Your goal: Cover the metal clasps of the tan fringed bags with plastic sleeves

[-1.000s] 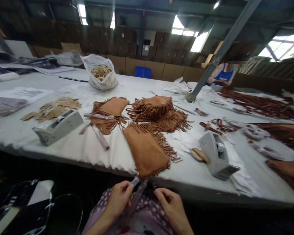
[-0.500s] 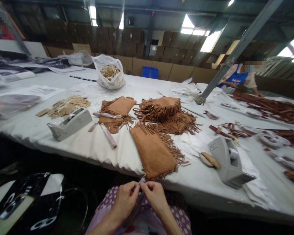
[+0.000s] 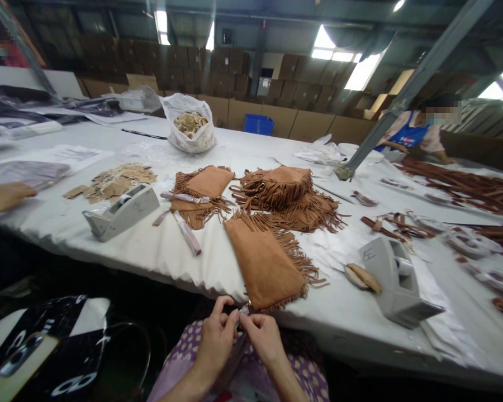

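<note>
A tan fringed suede pouch (image 3: 266, 262) lies at the table's front edge, one corner toward me. From that corner, by a small metal fitting, runs a strap in thin pale wrapping (image 3: 243, 310). My left hand (image 3: 217, 335) pinches this strap just below the fitting, its index finger raised. My right hand (image 3: 263, 336) is closed on the strap too, thumb and finger meeting the left fingertips. The rest of the strap hangs over my lap, partly hidden by the hands. Behind the pouch are a stack of similar fringed pouches (image 3: 287, 192) and another pouch (image 3: 209, 181) with wrapped straps.
Grey tape dispensers stand left (image 3: 123, 212) and right (image 3: 402, 279), with small snips (image 3: 362, 277) beside the right one. Tan scraps (image 3: 117, 181) and a plastic bag (image 3: 190, 120) lie farther back. Another person's hand (image 3: 8, 196) reaches in at left; a co-worker (image 3: 411, 134) is at far right.
My left fingers have shifted up toward the fitting and the index finger has lifted. Another person's hand has come in at the left edge. The pouches have stayed in place.
</note>
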`<action>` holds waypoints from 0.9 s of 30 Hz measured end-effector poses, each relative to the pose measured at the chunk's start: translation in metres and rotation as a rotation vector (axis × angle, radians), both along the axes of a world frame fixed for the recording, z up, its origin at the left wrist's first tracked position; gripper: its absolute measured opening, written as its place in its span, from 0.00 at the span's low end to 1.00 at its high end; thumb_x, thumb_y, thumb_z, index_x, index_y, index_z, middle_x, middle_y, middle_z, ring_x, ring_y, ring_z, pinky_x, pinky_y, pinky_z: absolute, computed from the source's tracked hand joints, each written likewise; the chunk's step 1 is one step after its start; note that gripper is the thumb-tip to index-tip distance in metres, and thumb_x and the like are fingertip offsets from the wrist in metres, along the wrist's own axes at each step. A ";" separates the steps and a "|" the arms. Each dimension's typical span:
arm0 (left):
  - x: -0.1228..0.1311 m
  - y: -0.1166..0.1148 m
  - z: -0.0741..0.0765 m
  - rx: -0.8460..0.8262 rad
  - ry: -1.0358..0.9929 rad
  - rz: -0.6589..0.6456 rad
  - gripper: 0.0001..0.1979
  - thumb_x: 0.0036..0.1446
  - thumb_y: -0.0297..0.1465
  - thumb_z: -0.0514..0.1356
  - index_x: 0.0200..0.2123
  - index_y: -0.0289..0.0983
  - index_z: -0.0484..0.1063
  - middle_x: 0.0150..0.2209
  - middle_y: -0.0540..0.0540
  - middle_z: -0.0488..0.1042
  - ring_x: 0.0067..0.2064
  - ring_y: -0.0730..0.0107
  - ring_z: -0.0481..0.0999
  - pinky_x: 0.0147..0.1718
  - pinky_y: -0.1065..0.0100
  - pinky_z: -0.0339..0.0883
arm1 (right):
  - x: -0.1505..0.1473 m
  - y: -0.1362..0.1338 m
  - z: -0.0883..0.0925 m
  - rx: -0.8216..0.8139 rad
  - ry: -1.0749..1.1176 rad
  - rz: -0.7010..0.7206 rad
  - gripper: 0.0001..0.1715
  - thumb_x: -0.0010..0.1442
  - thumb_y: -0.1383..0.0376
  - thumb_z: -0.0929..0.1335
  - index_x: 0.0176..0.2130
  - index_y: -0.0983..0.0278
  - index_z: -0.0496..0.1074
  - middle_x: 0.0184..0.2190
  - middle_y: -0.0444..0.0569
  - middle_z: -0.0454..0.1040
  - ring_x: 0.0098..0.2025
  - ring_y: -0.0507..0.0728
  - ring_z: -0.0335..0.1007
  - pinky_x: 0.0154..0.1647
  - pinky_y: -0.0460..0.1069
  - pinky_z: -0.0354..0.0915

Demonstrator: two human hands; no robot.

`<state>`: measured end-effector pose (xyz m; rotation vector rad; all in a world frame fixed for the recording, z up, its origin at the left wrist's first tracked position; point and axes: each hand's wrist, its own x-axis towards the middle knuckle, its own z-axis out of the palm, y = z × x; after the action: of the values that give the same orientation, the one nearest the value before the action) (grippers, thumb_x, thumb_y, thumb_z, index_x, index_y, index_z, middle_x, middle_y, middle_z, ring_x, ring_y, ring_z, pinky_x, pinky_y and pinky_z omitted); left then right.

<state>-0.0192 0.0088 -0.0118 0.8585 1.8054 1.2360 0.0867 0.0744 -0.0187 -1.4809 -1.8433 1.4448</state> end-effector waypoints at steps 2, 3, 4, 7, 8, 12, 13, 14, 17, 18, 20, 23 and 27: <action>-0.001 -0.002 0.004 0.052 0.133 -0.039 0.12 0.59 0.37 0.51 0.40 0.39 0.71 0.19 0.53 0.71 0.18 0.74 0.68 0.19 0.74 0.58 | 0.000 0.001 -0.002 0.001 -0.002 0.007 0.25 0.52 0.51 0.62 0.14 0.64 0.61 0.13 0.41 0.55 0.19 0.49 0.49 0.20 0.46 0.46; -0.002 -0.003 0.004 0.070 0.166 -0.062 0.13 0.60 0.36 0.51 0.40 0.39 0.73 0.21 0.51 0.73 0.20 0.73 0.69 0.22 0.74 0.59 | 0.000 0.001 -0.003 0.001 0.000 0.010 0.25 0.52 0.52 0.62 0.14 0.64 0.61 0.13 0.41 0.55 0.19 0.49 0.49 0.19 0.46 0.46; -0.003 -0.003 0.005 0.078 0.172 -0.081 0.14 0.60 0.36 0.51 0.40 0.39 0.74 0.23 0.50 0.74 0.20 0.73 0.70 0.23 0.73 0.60 | 0.000 0.001 -0.004 0.003 0.004 0.012 0.24 0.52 0.52 0.62 0.14 0.64 0.61 0.13 0.41 0.55 0.19 0.49 0.49 0.19 0.46 0.46; -0.007 -0.002 0.003 0.032 0.102 -0.118 0.16 0.59 0.38 0.52 0.38 0.37 0.77 0.21 0.50 0.74 0.18 0.73 0.69 0.21 0.73 0.60 | 0.003 0.000 -0.006 0.010 0.029 0.005 0.25 0.52 0.52 0.63 0.14 0.64 0.61 0.13 0.41 0.55 0.19 0.49 0.49 0.19 0.45 0.46; -0.008 0.000 0.002 0.004 0.064 -0.126 0.16 0.58 0.39 0.53 0.35 0.36 0.77 0.19 0.50 0.73 0.17 0.72 0.69 0.19 0.73 0.59 | 0.005 -0.001 -0.007 0.005 0.041 0.002 0.25 0.52 0.51 0.63 0.14 0.65 0.62 0.13 0.41 0.56 0.19 0.49 0.50 0.19 0.45 0.46; -0.011 0.007 -0.004 -0.069 -0.082 -0.143 0.19 0.53 0.43 0.56 0.25 0.33 0.74 0.16 0.51 0.68 0.15 0.73 0.68 0.15 0.74 0.54 | 0.013 -0.003 -0.006 -0.122 0.168 0.043 0.25 0.51 0.49 0.65 0.19 0.67 0.69 0.15 0.42 0.61 0.18 0.49 0.53 0.18 0.44 0.48; -0.011 0.008 -0.005 -0.077 -0.116 -0.133 0.19 0.52 0.44 0.56 0.23 0.33 0.73 0.15 0.52 0.67 0.13 0.75 0.66 0.13 0.75 0.52 | 0.015 -0.003 -0.005 -0.171 0.215 0.055 0.25 0.51 0.48 0.66 0.20 0.68 0.70 0.15 0.42 0.62 0.18 0.48 0.54 0.19 0.44 0.49; -0.011 0.010 -0.005 -0.085 -0.154 -0.117 0.20 0.51 0.45 0.56 0.21 0.34 0.70 0.14 0.53 0.66 0.12 0.76 0.64 0.13 0.75 0.50 | 0.016 -0.004 -0.003 -0.215 0.258 0.058 0.25 0.49 0.48 0.67 0.21 0.68 0.71 0.16 0.42 0.64 0.18 0.48 0.55 0.19 0.44 0.50; -0.009 0.013 -0.006 -0.112 -0.294 -0.072 0.21 0.48 0.46 0.58 0.15 0.36 0.63 0.11 0.55 0.61 0.10 0.81 0.56 0.12 0.76 0.44 | 0.017 -0.008 0.004 -0.291 0.351 0.005 0.25 0.45 0.47 0.71 0.22 0.69 0.72 0.17 0.43 0.66 0.19 0.48 0.57 0.20 0.43 0.52; -0.008 0.013 -0.006 -0.116 -0.344 -0.065 0.21 0.48 0.46 0.58 0.14 0.37 0.62 0.10 0.56 0.59 0.10 0.82 0.54 0.12 0.76 0.43 | 0.017 -0.010 0.006 -0.300 0.373 -0.028 0.25 0.43 0.48 0.72 0.23 0.69 0.72 0.17 0.43 0.67 0.19 0.48 0.58 0.20 0.43 0.52; -0.008 0.014 -0.006 -0.118 -0.416 -0.066 0.21 0.47 0.46 0.59 0.14 0.37 0.61 0.09 0.56 0.58 0.10 0.82 0.52 0.12 0.75 0.41 | 0.017 -0.013 0.008 -0.314 0.406 -0.109 0.26 0.42 0.48 0.73 0.28 0.68 0.73 0.17 0.42 0.68 0.18 0.48 0.59 0.19 0.43 0.53; -0.009 0.013 -0.005 -0.100 -0.389 -0.079 0.21 0.49 0.45 0.57 0.15 0.37 0.62 0.10 0.56 0.58 0.11 0.81 0.53 0.12 0.75 0.41 | 0.022 -0.018 0.007 -0.326 0.402 -0.227 0.32 0.39 0.47 0.74 0.37 0.68 0.71 0.17 0.43 0.71 0.16 0.50 0.62 0.17 0.43 0.55; -0.013 0.010 0.001 -0.072 -0.114 -0.070 0.20 0.54 0.44 0.54 0.18 0.36 0.65 0.13 0.54 0.62 0.12 0.77 0.59 0.14 0.74 0.47 | 0.039 -0.022 0.002 -0.218 0.328 -0.345 0.33 0.43 0.43 0.71 0.36 0.68 0.71 0.18 0.47 0.74 0.13 0.49 0.59 0.14 0.43 0.52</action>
<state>-0.0324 0.0189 -0.0108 0.7881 1.7042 1.1454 0.1260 0.0527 -0.0163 -1.4638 -1.2037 1.6313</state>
